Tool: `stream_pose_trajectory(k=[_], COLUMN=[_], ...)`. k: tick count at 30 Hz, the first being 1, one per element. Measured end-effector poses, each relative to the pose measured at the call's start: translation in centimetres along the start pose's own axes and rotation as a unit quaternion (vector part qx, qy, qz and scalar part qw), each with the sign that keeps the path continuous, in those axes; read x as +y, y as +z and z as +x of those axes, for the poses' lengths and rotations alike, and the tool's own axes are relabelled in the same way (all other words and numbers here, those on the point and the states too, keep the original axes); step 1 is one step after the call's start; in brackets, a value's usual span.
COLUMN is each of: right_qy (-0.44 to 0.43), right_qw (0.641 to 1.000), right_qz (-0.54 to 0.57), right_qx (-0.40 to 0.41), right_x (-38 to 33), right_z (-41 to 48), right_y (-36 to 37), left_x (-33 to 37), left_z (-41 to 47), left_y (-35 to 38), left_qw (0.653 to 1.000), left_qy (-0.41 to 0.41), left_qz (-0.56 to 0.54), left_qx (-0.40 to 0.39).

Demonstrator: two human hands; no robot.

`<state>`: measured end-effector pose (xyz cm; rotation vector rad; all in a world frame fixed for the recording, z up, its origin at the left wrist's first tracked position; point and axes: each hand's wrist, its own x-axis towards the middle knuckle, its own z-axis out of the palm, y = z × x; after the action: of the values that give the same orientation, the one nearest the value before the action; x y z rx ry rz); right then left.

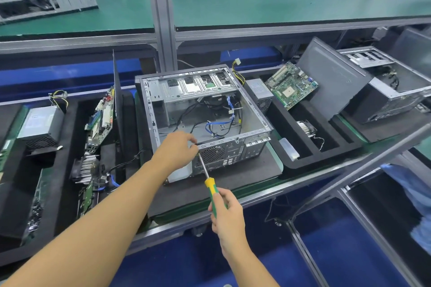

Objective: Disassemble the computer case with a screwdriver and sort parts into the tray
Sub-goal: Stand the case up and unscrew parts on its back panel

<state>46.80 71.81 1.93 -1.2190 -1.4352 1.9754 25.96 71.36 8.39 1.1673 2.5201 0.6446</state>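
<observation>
1. Where the bench starts at the left, a black foam tray [64, 137] holds a grey power supply [39, 123], a motherboard [102, 116] standing on edge, and a finned heatsink [85, 168] nearer the bench's front edge.
2. Just right of that tray, the computer case [210, 91] lies on its side on a black mat in the middle of the bench. Its open side faces up, and loose black and blue cables lie inside.
3. The left hand [177, 147] rests at the case's near rim with thumb and fingers curled together. Whether they pinch the tool's tip, a screw or only the rim cannot be told.
4. The screwdriver [211, 185] slants from that rim down towards the person, its shaft tip hidden under the left fingers.
5. The right hand [227, 213] is wrapped firmly round the green and yellow handle.
6. Right of the case, a second foam tray [291, 164] carries another power supply [258, 93], a green board [291, 84] and a cooler fan [306, 127].
7. A dark side panel [333, 79] leans at that tray's right end.
8. Farthest right sits another opened case [391, 91].
</observation>
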Motion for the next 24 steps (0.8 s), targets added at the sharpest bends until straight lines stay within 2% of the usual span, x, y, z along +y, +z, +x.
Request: stream_pose_trajectory(k=[4, 11, 16, 24], right_qy=[-0.029, -0.082, -0.084, -0.105], right_qw=[0.999, 0.991, 0.991, 0.986], right_qz=[-0.041, -0.093, -0.090, -0.112], right_qx=[0.016, 0.042, 0.045, 0.061], right_x=[0.2, 0.4, 0.6, 0.6], right_z=[0.0, -0.2, -0.2, -0.4], right_y=[-0.1, 0.0, 0.2, 0.3], left_x=[-0.4, -2.1, -2.7, -3.1], left_z=[0.8, 0.9, 0.7, 0.8], left_y=[0.8, 1.6, 2.1, 2.3], left_qw=[0.996, 0.996, 0.995, 0.995], left_qy=[0.029, 0.052, 0.079, 0.091], left_qz=[0.072, 0.064, 0.051, 0.042], left_qx=[-0.050, -0.015, 0.020, 0.028])
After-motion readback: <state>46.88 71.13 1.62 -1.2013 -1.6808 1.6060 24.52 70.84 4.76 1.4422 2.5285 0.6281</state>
